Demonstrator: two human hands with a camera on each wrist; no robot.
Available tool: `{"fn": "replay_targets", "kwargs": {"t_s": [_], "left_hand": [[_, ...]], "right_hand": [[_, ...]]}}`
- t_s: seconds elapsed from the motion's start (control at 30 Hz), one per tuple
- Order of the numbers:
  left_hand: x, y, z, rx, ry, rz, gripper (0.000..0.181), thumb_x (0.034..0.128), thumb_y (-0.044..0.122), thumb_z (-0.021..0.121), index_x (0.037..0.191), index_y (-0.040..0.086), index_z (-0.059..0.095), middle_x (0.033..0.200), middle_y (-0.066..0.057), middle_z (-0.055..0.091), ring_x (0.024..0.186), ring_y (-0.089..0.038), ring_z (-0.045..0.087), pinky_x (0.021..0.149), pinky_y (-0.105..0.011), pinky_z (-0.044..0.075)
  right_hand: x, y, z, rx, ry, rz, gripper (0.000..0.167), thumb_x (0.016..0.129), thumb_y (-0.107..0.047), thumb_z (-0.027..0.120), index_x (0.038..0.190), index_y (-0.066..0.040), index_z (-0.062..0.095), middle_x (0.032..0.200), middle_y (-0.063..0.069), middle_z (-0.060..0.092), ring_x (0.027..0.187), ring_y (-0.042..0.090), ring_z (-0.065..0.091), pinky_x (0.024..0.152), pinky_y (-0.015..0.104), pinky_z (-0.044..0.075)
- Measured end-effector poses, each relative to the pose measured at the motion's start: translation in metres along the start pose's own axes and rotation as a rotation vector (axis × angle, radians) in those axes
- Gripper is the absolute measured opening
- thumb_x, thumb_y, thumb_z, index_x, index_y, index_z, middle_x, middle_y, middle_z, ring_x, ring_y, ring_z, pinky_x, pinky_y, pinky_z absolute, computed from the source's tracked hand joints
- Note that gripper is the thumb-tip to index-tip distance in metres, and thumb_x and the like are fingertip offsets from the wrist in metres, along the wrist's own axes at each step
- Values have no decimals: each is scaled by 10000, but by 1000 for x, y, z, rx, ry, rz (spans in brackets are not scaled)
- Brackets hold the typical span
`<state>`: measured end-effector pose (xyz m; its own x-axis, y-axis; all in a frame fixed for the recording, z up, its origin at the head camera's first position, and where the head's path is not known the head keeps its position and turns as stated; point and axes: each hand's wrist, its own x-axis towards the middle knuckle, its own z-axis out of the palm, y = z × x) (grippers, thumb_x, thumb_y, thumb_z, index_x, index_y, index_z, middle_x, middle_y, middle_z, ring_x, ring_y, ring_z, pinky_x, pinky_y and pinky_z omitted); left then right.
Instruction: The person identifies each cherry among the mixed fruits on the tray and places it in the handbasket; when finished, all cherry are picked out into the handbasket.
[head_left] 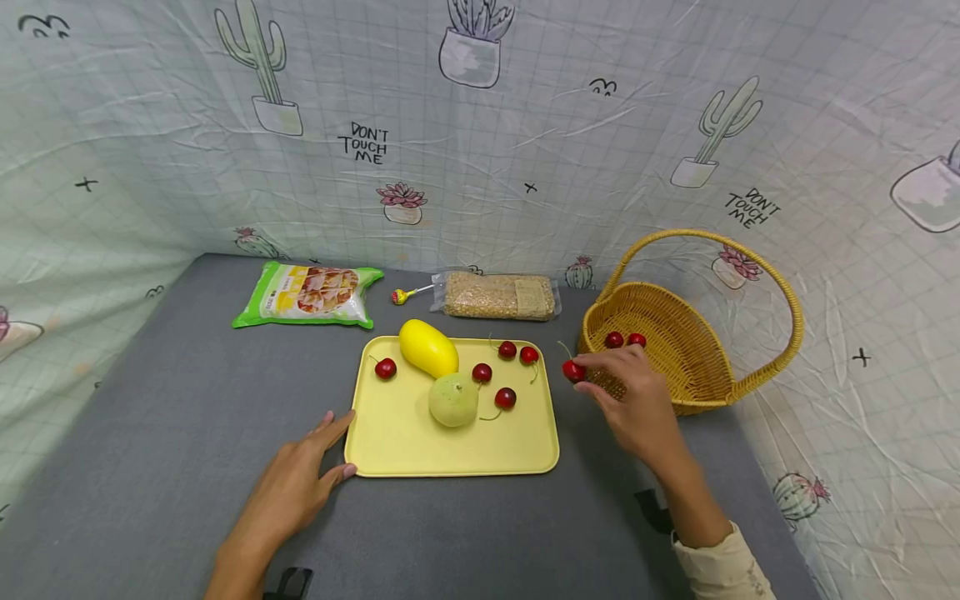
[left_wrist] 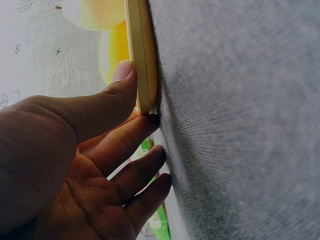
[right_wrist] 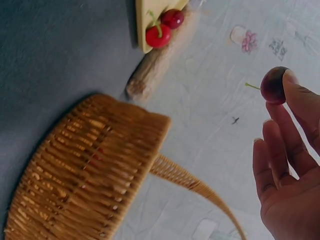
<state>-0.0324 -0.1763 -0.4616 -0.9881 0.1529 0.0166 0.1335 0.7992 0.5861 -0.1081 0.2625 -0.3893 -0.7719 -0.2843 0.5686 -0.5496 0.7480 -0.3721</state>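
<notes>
Cherry: glossy, round, pinched in right hand near woven basket
Tray: smooth, touched by unclenched left hand

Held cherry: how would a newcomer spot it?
Find the wicker basket at the right of the table. Just left of it, the right hand pinches the cherry. It alone is held; the others lie on the tray or in the basket.

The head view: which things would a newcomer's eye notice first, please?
Probably the big yellow fruit, lying beside a round green fruit on the pale yellow tray in the middle. Next, the wicker basket with its tall handle, at the right. Just left of it, the right hand pinches a red cherry.
</notes>
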Motion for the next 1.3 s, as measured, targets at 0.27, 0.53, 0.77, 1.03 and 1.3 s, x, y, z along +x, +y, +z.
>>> {"fn": "replay_targets", "kwargs": {"t_s": [0.27,0.53,0.77,1.03,1.3], "left_hand": [[1,0,0,2,5,7,756,875,113,868,1554,60,542,1555,-262,549,1440,-462,542,1097,-673,490],[0,-1,0,-1,3,8,761,871,123,873,1556,71,544,1550,-272,549,1432,-466,548,1089,-673,495],[0,0,-1,1,8,16,761,873,114,869,1557,66,540,1548,-277,548,1429,-467,550,1083,-671,501],[0,1,-2,10,-4,2,765,874,116,869,1560,61,535,1555,-280,541,1436,-472,542,1093,-671,495],[1,1,-2,10,-9,-2,762,877,118,867,1559,52,534,1556,-274,544,1437,-472,541,1096,-673,491]], "right_hand": [[2,17,-6,-27,42,68,407,765,-47,934,1148,-119,815,1081,85,806,983,250,633,849,311,478],[3,38,-10,-74,115,103,399,743,-48,950,1120,-82,823,996,151,794,906,288,646,777,255,474],[2,54,-10,-90,139,169,379,753,-33,947,1109,-68,820,1030,168,803,888,312,630,771,313,478],[1,71,-13,-107,137,246,336,803,-29,914,1119,-21,800,1048,216,791,899,363,625,809,478,459],[-1,90,-17,-106,134,317,309,837,-17,891,1131,-10,798,1061,230,784,934,384,641,845,504,448]]}}
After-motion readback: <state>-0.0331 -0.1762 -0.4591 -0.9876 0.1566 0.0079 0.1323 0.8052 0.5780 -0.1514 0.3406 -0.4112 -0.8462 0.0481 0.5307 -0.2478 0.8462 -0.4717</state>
